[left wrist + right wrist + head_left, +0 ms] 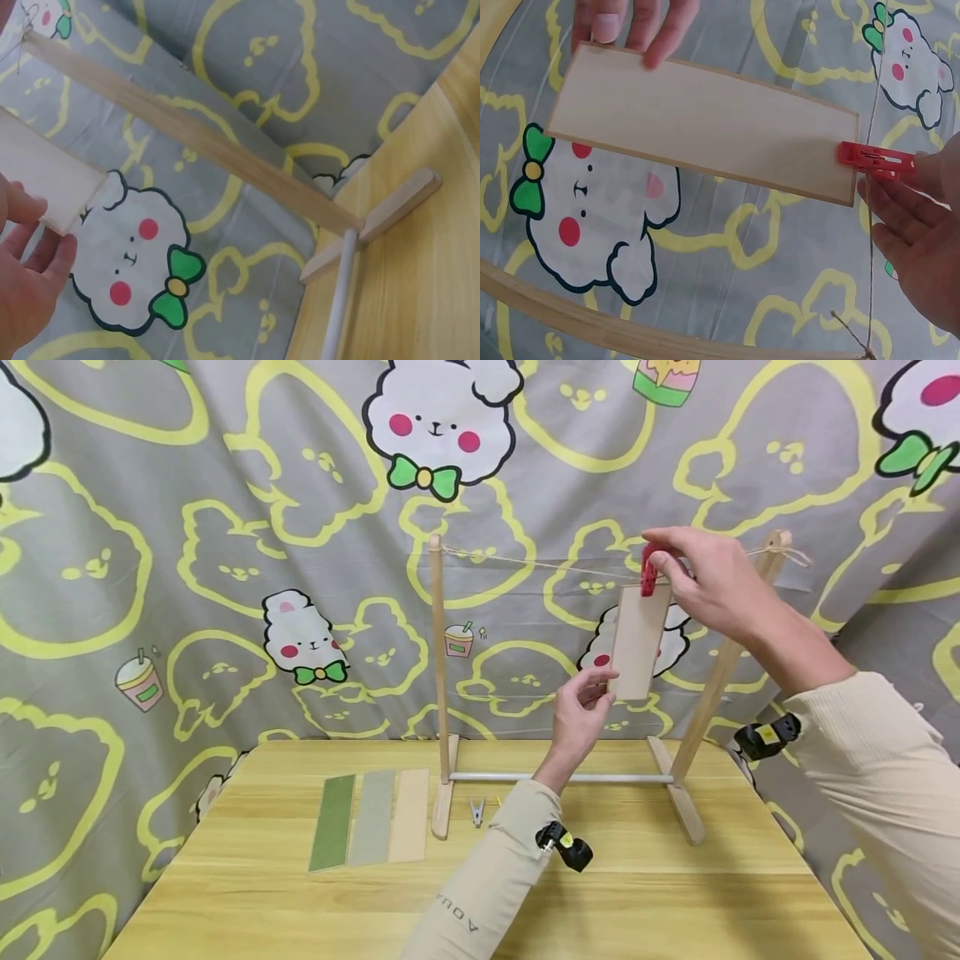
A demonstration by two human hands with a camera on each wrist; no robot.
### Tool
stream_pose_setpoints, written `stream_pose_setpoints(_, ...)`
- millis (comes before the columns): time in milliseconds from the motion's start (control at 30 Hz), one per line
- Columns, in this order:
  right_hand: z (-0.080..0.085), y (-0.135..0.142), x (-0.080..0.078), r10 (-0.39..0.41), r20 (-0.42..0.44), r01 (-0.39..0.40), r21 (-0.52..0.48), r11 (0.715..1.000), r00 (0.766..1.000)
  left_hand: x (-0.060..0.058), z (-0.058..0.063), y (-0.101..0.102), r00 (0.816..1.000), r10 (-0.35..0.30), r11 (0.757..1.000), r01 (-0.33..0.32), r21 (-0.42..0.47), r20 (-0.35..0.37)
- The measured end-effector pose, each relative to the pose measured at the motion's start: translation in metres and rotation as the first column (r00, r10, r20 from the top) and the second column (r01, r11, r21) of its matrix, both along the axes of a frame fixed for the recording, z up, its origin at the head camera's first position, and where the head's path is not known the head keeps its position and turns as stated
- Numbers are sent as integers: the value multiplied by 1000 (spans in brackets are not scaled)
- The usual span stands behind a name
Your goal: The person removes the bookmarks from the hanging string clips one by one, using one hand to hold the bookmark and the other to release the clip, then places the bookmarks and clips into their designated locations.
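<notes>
A pale beige rectangular card [639,643] hangs lengthwise at a string [540,562] tied between two wooden posts. A red clothespin [874,159] sits over the card's top edge at the string. My right hand [716,578] pinches the clothespin's handle end between thumb and fingers. Lower down, my left hand [579,714] holds the card by its lower left edge. In the left wrist view, the fingers [56,259] are at the card's bottom corner; the clothespin is out of that view.
Green [332,822], grey [372,817] and beige [409,814] strips lie on the wooden table [247,877]. A grey clothespin [477,812] lies nearby, beside a partly hidden yellow item. The rack has a left post [439,660], right post [716,702] and white lower bar [622,778]. A patterned curtain [225,560] hangs behind.
</notes>
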State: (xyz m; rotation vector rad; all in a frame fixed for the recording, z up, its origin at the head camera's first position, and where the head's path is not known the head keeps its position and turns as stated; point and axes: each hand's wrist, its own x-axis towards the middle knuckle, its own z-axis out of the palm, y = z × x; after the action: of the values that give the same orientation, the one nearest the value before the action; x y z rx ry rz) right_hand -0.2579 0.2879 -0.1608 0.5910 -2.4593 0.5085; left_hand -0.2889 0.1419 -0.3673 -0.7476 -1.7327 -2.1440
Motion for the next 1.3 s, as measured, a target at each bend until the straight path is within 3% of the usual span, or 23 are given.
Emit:
stream_pose_setpoints(167,4,4,0,-18,92,26,-88,996,996,3,2,2,998,43,999,-42,28,-50)
stream_pose_setpoints(300,4,10,1,-28,140,47,-136,990,990,13,13,-4,992,88,995,-83,59,-88)
stream_pose_setpoints(467,3,13,1,-19,162,45,-159,986,987,25,23,-12,991,101,993,-96,70,-82)
stream_pose_setpoints(867,6,15,0,10,191,28,-195,980,982,27,22,-18,988,125,990,-119,73,-90)
stream_pose_setpoints(1300,5,10,-2,-30,69,47,-264,963,997,28,21,-20,987,138,989,-133,62,-84)
